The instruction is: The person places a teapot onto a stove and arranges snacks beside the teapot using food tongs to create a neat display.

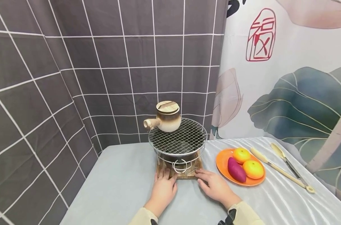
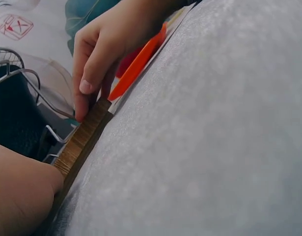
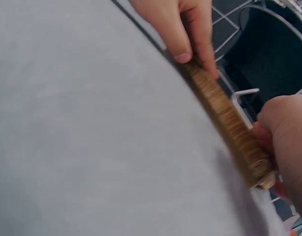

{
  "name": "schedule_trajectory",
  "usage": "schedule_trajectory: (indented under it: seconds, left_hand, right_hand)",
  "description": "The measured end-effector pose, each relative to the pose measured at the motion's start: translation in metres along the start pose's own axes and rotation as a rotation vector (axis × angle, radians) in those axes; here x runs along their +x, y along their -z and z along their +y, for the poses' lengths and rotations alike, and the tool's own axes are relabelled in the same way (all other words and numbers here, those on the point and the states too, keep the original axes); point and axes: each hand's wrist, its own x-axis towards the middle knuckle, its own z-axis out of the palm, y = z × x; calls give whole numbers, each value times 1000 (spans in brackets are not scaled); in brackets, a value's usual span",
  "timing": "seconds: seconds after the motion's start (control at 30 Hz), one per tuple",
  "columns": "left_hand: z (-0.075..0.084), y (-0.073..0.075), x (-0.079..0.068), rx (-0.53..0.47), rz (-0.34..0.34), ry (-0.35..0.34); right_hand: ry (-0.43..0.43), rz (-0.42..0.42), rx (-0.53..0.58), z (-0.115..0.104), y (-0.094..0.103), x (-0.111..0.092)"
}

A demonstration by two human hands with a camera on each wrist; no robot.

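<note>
A wooden board (image 1: 184, 176) lies under a round grill stove (image 1: 184, 159) with a wire mesh top (image 1: 184, 140). My left hand (image 1: 162, 189) holds the board's front left part, fingers over its top and thumb at the front edge. At the front right corner my right hand (image 1: 215, 186) grips the board; in the right wrist view its fingertips show by the board's end (image 3: 256, 169). On the mesh stands a small clay pot (image 1: 170, 123) with a side handle (image 1: 152, 123) pointing left and a wooden lid (image 1: 167, 107).
Right of the stove, an orange plate (image 1: 224, 167) bears two oranges (image 1: 253, 169) and a purple sweet potato (image 1: 236, 170). Beyond it lie wooden-ended tongs (image 1: 283, 173). Grey cloth (image 1: 117, 181) covers the table, with a tiled-pattern curtain (image 1: 131, 78) behind it.
</note>
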Motion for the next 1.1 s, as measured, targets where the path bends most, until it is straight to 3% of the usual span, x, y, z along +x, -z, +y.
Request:
schedule_trajectory:
  seconds: [0.2, 0.43, 0.73, 0.93, 1.1]
  left_hand:
    - [0, 1, -1, -3, -10, 1]
    - [0, 0, -1, -8, -19, 8]
    - [0, -2, -2, 3, -33, 5]
    - [-1, -3, -2, 13, -26, -1]
    - [-1, -3, -2, 15, -20, -1]
  right_hand:
    - [31, -55, 35, 4, 18, 6]
    - [60, 0, -32, 21, 57, 14]
    - [-85, 57, -104, 68, 105, 4]
    - [-241, 28, -134, 95, 130, -13]
    - [-308, 6, -159, 115, 147, -26]
